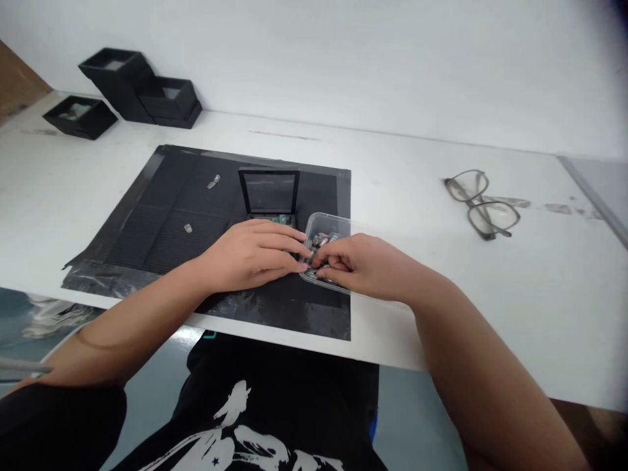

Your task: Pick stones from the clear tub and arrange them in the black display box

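A wide white worktop [417, 196] fills the view, seen from above by a seated person in a black printed shirt. A large black ribbed mat [196, 222] lies on its left half, reaching the near edge. Far left, by the wall, stand several small black open-topped boxes [137, 85], two of them stacked. Well apart on the right lies a pair of grey-framed spectacles [478, 204], folded open.

At the middle of the mat stands a small black hinged display case with a clear lid [269, 193], its lid raised upright. Just right of it, on the mat's right edge, sits a small clear plastic tub of little metallic parts [328, 229]. Two tiny silver pieces [213, 181] lie loose on the mat to the left.

Both hands meet at the near left rim of the tub. The left hand [255, 255] lies flat, fingers extended and close together, fingertips touching the tub. The right hand [366, 265] is curled, fingertips pinched over the parts; whether it grips one I cannot tell.

This looks like the picking step: choosing one small part from the tub. The next move seems to call for a fine, secure pinch and a short carry left to the open case.
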Available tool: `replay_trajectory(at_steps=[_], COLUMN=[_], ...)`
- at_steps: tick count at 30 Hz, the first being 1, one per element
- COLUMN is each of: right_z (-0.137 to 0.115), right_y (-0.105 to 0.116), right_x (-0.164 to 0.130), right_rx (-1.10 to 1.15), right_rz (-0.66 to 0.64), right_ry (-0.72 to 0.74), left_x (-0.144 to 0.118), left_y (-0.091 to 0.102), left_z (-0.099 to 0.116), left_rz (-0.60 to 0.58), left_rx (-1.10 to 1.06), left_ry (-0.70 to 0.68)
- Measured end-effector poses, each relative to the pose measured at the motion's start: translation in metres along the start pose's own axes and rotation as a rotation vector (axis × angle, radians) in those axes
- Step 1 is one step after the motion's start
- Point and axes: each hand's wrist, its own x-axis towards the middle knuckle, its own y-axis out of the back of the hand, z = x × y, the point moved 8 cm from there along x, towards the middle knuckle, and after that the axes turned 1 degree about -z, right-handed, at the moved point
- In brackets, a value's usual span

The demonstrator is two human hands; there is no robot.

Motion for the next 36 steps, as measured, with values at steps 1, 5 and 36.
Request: replay_trajectory(at_steps=[1,5,36], right_z=[0.000,-0.002,-0.030], right_y=[0.000,0.001,0.030], right_x=[0.000,-0.001,-0.018], right_rx=[-0.004,-0.031,-0.127], right_rz=[0.001,0.029,0.491], right_ry=[0.001,0.011,0.267], left_x=[0.000,0.000,0.002], left_y=[0.000,0.001,0.003], left_z=[0.000,0.001,-0.002], left_rz=[0.000,-0.001,0.327], left_rx=[0.002,0.009,-0.102], left_ry=[-0.003,-0.009,0.167])
